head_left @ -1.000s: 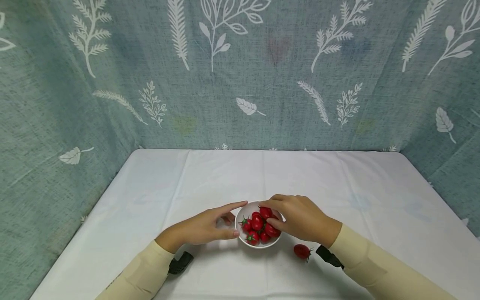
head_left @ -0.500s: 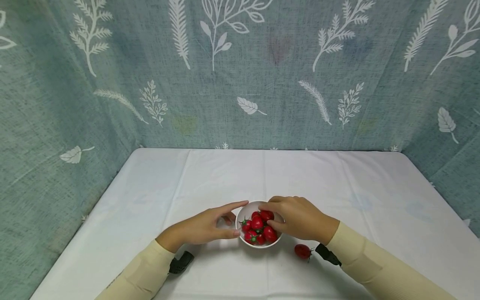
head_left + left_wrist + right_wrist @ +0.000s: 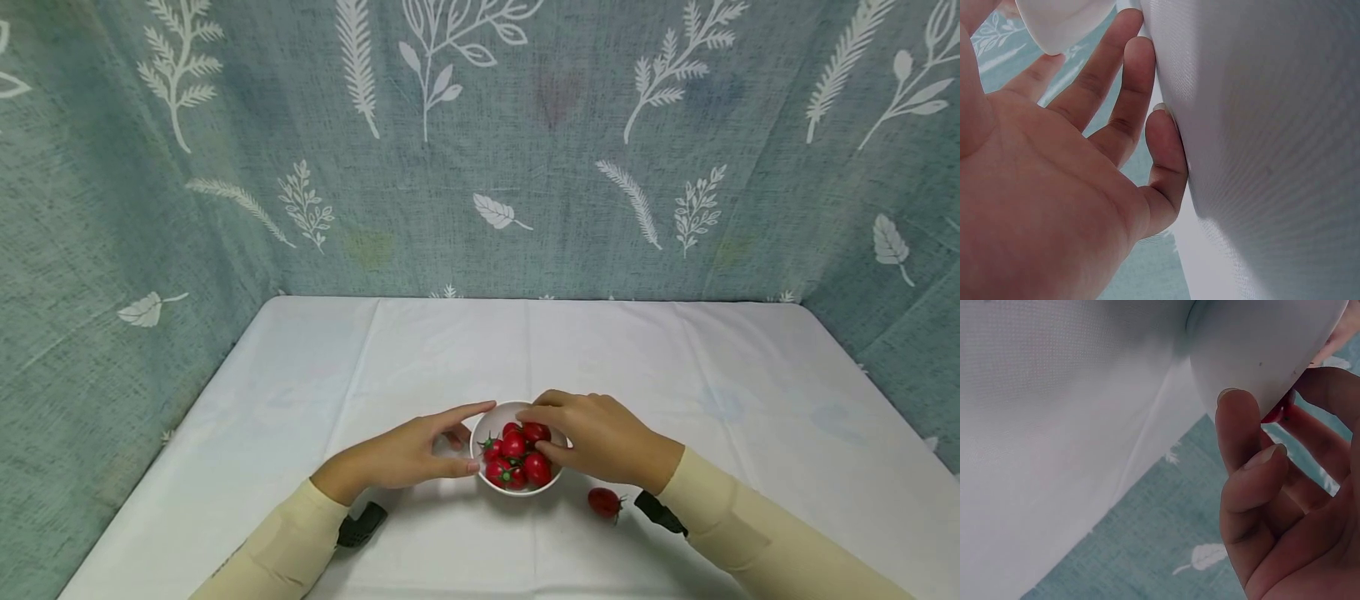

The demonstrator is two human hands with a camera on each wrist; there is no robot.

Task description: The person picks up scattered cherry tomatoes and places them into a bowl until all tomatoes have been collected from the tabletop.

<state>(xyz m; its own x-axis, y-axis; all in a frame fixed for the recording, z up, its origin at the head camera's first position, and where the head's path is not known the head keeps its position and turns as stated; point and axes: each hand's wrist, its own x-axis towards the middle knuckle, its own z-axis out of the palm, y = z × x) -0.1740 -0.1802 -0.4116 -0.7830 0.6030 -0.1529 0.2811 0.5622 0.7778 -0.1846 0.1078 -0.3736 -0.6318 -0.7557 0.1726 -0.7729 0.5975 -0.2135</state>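
Left hand (image 3: 405,454) open beside bowl (image 3: 491,418); right hand (image 3: 600,437) pinches tomato (image 3: 536,432); 1 stray tomato (image 3: 604,502) nearby.

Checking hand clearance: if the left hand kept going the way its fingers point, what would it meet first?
Most likely the white bowl: the left hand lies on the table, fingers pointing right, already at the bowl's left rim.
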